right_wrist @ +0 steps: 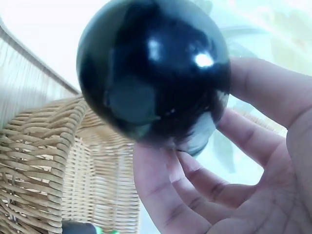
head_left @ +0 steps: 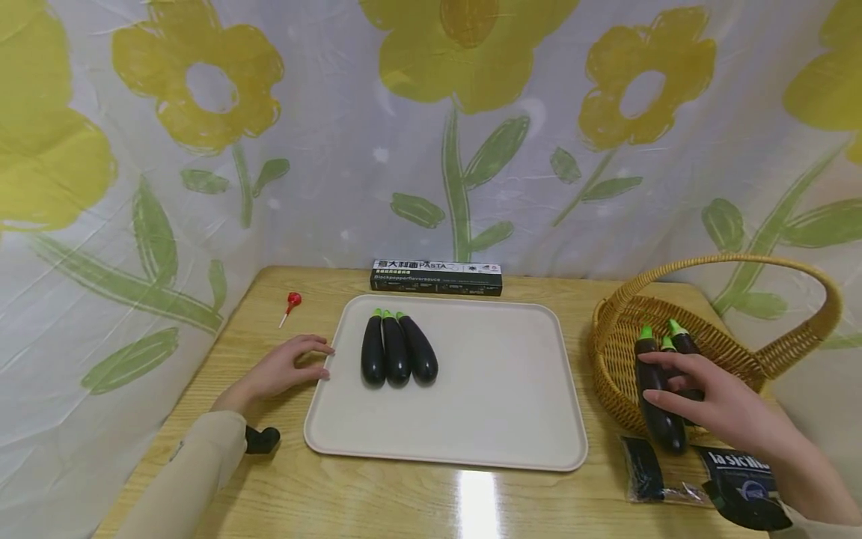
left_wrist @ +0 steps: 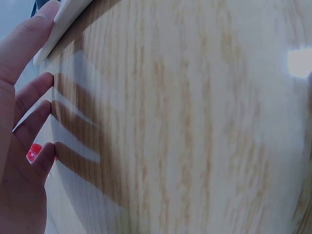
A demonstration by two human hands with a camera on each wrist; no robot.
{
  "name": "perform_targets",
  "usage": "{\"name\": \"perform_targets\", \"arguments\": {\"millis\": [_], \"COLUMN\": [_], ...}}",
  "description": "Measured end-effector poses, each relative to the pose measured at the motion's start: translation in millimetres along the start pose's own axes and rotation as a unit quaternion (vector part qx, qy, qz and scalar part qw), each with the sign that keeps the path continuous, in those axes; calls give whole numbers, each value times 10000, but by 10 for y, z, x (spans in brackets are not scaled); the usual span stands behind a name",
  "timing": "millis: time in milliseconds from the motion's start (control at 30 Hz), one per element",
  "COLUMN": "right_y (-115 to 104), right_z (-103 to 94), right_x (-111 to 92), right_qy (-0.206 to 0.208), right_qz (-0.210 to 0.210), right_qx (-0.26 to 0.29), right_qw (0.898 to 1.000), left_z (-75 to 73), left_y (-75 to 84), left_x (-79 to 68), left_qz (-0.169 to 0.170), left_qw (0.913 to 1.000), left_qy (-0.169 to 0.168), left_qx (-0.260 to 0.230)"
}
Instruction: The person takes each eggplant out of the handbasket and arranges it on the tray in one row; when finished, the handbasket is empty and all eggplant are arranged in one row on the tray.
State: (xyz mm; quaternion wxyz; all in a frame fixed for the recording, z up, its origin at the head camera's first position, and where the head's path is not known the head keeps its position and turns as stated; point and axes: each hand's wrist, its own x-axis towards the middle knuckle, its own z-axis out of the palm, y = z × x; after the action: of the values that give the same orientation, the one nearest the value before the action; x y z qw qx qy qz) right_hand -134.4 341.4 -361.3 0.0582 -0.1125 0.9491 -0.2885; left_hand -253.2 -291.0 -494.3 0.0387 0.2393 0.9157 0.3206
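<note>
My right hand (head_left: 717, 397) grips a dark glossy eggplant (head_left: 663, 423) with a green stem end, between thumb and fingers, over the near left side of a wicker basket (head_left: 611, 374). In the right wrist view, the rounded end of this eggplant (right_wrist: 151, 63) faces the camera. More eggplants (head_left: 684, 341) lie inside the basket, partly hidden by the hand. My left hand (head_left: 286, 367) rests at the left rim of a white tray (head_left: 494, 397), fingers loosely bent, with the thumb (left_wrist: 27, 41) at the rim. Three eggplants (head_left: 397, 352) lie side by side on the tray's left part.
Behind the tray stands a dark pasta box (head_left: 436, 279). A red lollipop (head_left: 292, 303) lies at the table's back left. In front of the basket lies a dark, partly see-through packet (head_left: 645, 470), partly under the right arm. The basket's tall handle (head_left: 730, 259) arches up.
</note>
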Motion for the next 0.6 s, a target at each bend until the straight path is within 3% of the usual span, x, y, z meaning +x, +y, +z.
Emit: {"name": "perform_targets", "arguments": {"millis": [333, 600], "right_y": [-199, -330], "right_z": [111, 385], "right_x": [-99, 134], "right_qy": [-115, -371], "right_qz": [-193, -381], "right_qx": [210, 672], "right_qw": [9995, 9963], "left_z": [1, 0], "left_y": [0, -25], "left_x": [-10, 4], "left_qz": [13, -95], "left_qw": [10000, 9999], "left_qy": [73, -10], "left_qx": [1, -40]}}
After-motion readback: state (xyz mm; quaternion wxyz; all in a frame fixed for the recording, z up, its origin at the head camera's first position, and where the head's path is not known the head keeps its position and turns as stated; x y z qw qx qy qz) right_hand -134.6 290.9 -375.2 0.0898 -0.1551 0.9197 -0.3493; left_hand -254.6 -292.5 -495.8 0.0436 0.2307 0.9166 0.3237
